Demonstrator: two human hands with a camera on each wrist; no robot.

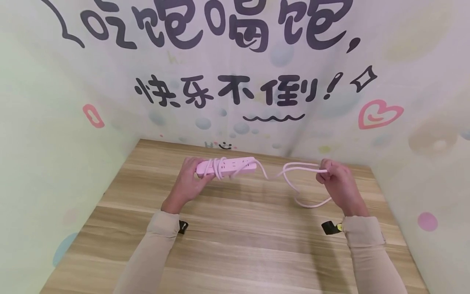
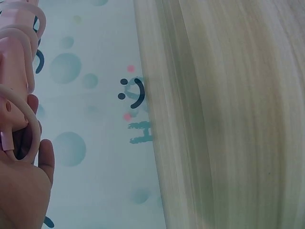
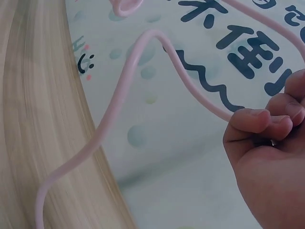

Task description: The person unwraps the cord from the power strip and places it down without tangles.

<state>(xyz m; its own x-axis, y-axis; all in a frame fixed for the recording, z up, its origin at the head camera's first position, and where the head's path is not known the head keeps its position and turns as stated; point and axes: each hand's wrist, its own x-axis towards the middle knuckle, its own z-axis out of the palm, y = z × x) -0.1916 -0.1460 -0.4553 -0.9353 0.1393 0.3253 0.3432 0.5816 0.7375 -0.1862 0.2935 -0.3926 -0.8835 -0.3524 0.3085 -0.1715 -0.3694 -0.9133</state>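
A pink power strip (image 1: 233, 164) is held up over the far part of the table, its outlets toward the camera. My left hand (image 1: 188, 184) grips its left end. Several turns of its pale pink cord (image 1: 289, 182) wrap around the strip, also visible along the body of the power strip (image 2: 13, 64) in the left wrist view. From the strip's right end the cord runs across to my right hand (image 1: 339, 181), whose curled fingers hold a doubled stretch of it. A loose loop hangs below that hand. In the right wrist view the cord (image 3: 119, 90) arches past the curled fingers. I cannot see the plug.
Beneath both hands lies a wood-grain table (image 1: 238, 245). A white wall (image 1: 220, 126) with black lettering and coloured drawings rises behind its far edge, and side walls flank it. Black straps (image 1: 330, 228) stick out at both wrists.
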